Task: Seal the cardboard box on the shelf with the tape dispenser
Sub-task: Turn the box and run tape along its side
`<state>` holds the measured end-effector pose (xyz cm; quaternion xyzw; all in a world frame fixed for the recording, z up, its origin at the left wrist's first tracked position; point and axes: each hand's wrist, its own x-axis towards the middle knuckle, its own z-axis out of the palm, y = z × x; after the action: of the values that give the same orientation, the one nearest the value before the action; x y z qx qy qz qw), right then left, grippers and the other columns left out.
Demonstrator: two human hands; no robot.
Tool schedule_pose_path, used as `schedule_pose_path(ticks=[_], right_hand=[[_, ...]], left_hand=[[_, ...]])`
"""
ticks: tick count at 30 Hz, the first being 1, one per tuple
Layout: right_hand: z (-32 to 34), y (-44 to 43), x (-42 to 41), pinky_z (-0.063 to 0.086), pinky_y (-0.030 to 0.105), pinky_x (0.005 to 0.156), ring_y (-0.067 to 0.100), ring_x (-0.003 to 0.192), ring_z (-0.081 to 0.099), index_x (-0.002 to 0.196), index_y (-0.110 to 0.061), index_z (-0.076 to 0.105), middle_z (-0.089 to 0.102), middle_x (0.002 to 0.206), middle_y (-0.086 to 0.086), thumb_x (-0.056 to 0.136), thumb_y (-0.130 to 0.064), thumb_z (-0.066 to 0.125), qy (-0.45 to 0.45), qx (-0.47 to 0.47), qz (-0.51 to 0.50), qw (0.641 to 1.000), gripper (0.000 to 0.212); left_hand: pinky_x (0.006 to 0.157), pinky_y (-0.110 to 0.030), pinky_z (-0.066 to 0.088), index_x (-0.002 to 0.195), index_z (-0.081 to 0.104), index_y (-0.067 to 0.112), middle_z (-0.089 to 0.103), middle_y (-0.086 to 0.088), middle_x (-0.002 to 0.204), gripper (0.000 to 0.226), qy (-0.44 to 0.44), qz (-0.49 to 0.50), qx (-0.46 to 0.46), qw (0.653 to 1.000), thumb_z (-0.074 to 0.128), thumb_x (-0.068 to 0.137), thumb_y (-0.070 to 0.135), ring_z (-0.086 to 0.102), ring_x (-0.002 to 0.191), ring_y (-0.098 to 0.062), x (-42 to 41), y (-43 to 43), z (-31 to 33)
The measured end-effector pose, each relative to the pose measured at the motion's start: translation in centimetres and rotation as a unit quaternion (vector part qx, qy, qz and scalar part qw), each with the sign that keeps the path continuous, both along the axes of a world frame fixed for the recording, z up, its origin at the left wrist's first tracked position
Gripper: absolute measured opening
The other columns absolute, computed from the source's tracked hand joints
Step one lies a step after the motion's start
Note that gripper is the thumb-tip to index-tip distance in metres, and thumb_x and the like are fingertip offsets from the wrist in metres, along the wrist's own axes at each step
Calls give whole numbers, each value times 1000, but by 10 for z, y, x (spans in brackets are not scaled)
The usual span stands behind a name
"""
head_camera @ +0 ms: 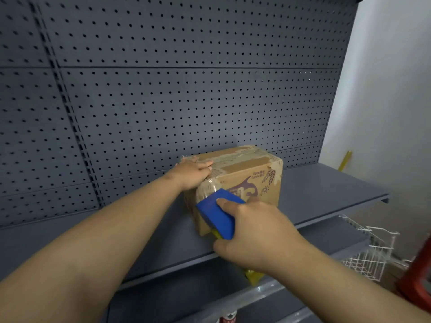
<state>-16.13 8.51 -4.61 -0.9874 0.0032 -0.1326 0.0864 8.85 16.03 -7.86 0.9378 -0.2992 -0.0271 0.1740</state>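
From the head camera, a cardboard box (242,180) sits on a dark grey metal shelf (326,190), toward the back, close to the perforated back panel (186,89). Its top carries strips of brown and clear tape, some of it torn and wrinkled, and its front face shows purple printing with a wheat motif.

The left hand (193,173) lies palm down on the box's near left top corner, fingers spread flat over the taped edge — pressing on it, not wrapped around anything.

The right hand (254,234) is closed around the tape dispenser (217,215), a blue-bodied tool with a yellow-green part showing below the hand; the forefinger rests along the blue top. The dispenser's front meets the box's near vertical edge, and a clear film seems to run from the dispenser up over the corner toward the left hand, though the sheen makes its edges hard to trace.

At the right, a white wire basket (370,255) hangs at a lower level, beside a blurred red object (417,276) at the frame's edge. A yellow handle-like piece (345,160) pokes up behind the shelf's far end — what it belongs to cannot be told.
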Motion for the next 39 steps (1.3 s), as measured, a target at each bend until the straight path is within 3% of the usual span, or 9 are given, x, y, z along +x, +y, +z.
schedule_pose_path(ticks=[7, 10, 18, 27, 31, 34, 36, 37, 39], right_hand=[[2, 6, 10, 35, 30, 65, 27, 80, 44, 114, -22, 51, 36, 76, 1, 74, -40, 58, -3, -9, 9, 1000, 45], [6, -7, 18, 39, 30, 63, 28, 92, 54, 103, -25, 57, 53, 86, 3, 68, -44, 58, -2, 17, -17, 1000, 39], [27, -16, 31, 42, 28, 56, 21, 76, 58, 82, -29, 66, 63, 75, -4, 56, -45, 67, 66, 77, -3, 995, 30], [-1, 16, 8, 47, 30, 65, 26, 78, 55, 102, -22, 62, 60, 87, 4, 68, -50, 62, 154, 1, 89, 984, 44], [22, -11, 10, 45, 29, 73, 27, 96, 55, 114, -32, 56, 63, 101, 2, 69, -46, 58, 36, -19, 14, 999, 47], [54, -36, 5, 44, 28, 77, 23, 105, 55, 123, -45, 50, 63, 117, -4, 64, -50, 62, -17, 34, -25, 999, 60], [64, -47, 7, 37, 26, 74, 20, 108, 54, 128, -48, 47, 61, 123, -8, 67, -46, 64, -50, 71, -44, 995, 63], [66, -53, 9, 36, 26, 74, 19, 109, 53, 128, -48, 46, 60, 125, -10, 68, -44, 65, -67, 92, -52, 992, 63], [66, -65, 12, 38, 27, 77, 18, 111, 52, 128, -49, 46, 57, 129, -12, 67, -43, 66, -91, 129, -67, 985, 65]], left_hand=[[119, -48, 2, 141, 27, 45, 11, -6, 159, 49, -6, 5, 3, 1000, 27, 92, 50, -2, 147, -24, -11, 1, 6], [120, -42, -1, 142, 26, 42, 9, -8, 159, 48, 3, 2, -1, 1000, 29, 94, 47, -5, 147, -24, -18, 1, 11], [120, -40, 0, 143, 24, 41, 9, -9, 159, 50, -3, -2, 17, 1000, 27, 94, 49, -2, 147, -23, -13, 4, 8], [118, -43, 2, 141, 27, 42, 10, -6, 159, 47, 30, -9, -15, 999, 28, 95, 49, -2, 147, -23, -19, 4, 16], [119, -44, 0, 144, 23, 40, 9, -10, 159, 49, 10, 6, -5, 1000, 26, 96, 48, -3, 147, -27, -16, 3, 13], [116, -36, 21, 139, 41, 27, 37, -12, 150, 45, -124, -13, -48, 991, 30, 97, 39, 25, 143, -28, -25, 1, 7], [95, -24, 37, 115, 65, 14, 66, -8, 121, 35, -199, -32, -143, 969, 40, 96, 30, 56, 119, -25, -39, 2, 1], [89, -21, 38, 104, 70, 11, 72, -8, 109, 34, -191, -37, -199, 961, 43, 96, 29, 63, 109, -23, -46, 3, -3], [106, -18, 27, 101, 71, 5, 72, -8, 111, 40, -137, -64, -266, 952, 43, 95, 32, 59, 114, -12, -54, 6, -9]])
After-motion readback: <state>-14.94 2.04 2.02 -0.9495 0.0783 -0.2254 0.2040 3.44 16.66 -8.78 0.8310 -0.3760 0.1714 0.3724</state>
